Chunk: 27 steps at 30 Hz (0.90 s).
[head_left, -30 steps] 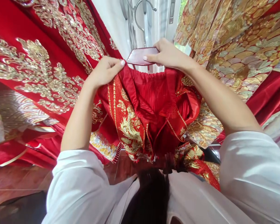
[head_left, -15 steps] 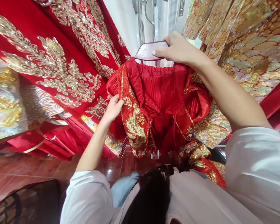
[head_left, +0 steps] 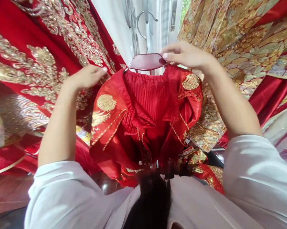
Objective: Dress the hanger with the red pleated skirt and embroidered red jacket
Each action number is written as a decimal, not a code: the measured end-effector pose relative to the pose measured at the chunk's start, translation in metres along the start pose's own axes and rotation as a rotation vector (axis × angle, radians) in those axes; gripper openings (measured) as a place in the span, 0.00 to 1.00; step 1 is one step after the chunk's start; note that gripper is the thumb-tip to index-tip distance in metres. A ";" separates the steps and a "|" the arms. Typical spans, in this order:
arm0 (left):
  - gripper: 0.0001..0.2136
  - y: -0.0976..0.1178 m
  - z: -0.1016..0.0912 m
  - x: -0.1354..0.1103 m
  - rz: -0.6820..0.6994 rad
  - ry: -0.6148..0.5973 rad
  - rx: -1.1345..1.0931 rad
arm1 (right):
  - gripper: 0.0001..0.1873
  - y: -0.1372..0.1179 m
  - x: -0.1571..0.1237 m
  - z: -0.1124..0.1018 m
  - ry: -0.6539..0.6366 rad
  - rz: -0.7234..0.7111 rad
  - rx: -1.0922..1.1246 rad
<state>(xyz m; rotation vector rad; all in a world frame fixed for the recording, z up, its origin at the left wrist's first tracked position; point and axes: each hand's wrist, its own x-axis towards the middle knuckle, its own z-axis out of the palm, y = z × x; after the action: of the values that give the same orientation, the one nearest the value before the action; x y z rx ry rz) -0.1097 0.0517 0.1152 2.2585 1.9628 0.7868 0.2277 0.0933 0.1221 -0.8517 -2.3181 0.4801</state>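
Observation:
A red garment (head_left: 148, 105) with gold embroidery, beadwork and a pleated red inner layer hangs on a clothes hanger (head_left: 147, 62) with a dark-edged pale plate and a metal hook. At the hanger's right end is my right hand (head_left: 190, 55), its thumb and fingers closed on the plate's corner above the garment's shoulder. My left hand (head_left: 89, 76) is raised beside the garment's left shoulder, fingers stretched toward it. Its fingertips are partly shaded, and whether they touch the cloth is hard to see.
Red cloth with gold sequin patterns (head_left: 45, 70) hangs at left. Gold scale-patterned garments (head_left: 243, 54) hang at right. A metal rail (head_left: 134, 28) and white wall stand behind the hook. Red and gold fabric (head_left: 205, 168) lies low near my body.
My left hand has let go of the embroidered front panel and risen to the shoulder. The panel now spreads outward to the left. My right hand has moved to the hanger's right corner.

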 end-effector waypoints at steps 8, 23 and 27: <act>0.15 0.049 0.018 -0.006 0.129 -0.188 -0.207 | 0.17 0.035 -0.041 -0.005 0.049 0.082 0.049; 0.28 0.013 0.028 -0.026 0.217 0.037 -0.160 | 0.12 0.057 -0.060 0.006 0.291 0.263 0.497; 0.35 0.006 0.030 -0.026 0.272 0.160 -0.062 | 0.22 0.054 -0.054 0.000 0.222 0.204 0.289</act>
<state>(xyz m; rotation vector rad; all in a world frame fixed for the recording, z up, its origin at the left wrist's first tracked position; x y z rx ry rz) -0.0934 0.0352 0.0826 2.5293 1.6797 1.0695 0.2844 0.0959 0.0710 -0.9501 -1.9127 0.7475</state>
